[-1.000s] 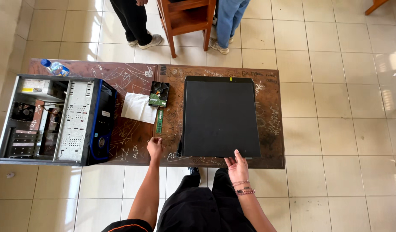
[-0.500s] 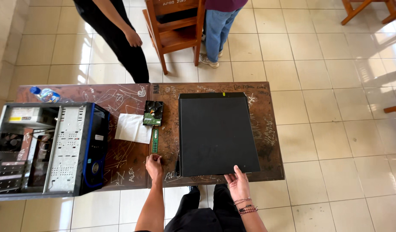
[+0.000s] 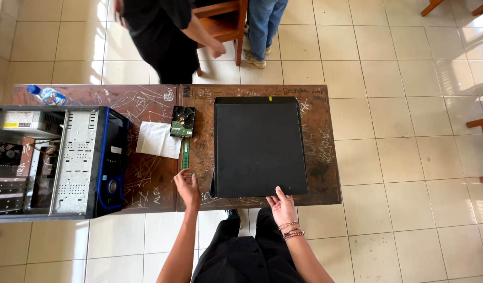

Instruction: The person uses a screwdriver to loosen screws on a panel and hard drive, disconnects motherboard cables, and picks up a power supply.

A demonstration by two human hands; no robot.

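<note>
left hand [image 3: 187,185] flat on desk [image 3: 147,181], fingers loosely spread, holding nothing | right hand [image 3: 282,206] open, fingertips touching near edge of black panel [image 3: 259,145] | memory stick [image 3: 185,154] just beyond left hand

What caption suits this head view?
Both hands, left and right, rest by a black panel on a desk.

A big black panel [image 3: 260,147] lay flat on the scribbled wooden table [image 3: 325,157]. The right hand [image 3: 282,208] touched its near edge at six o'clock, the left hand [image 3: 187,186] rested open on the table at its eight o'clock corner. At nine o'clock lay a green memory stick [image 3: 185,154], a hard drive [image 3: 183,121], a white paper [image 3: 158,140], then an open computer case [image 3: 52,160].
</note>
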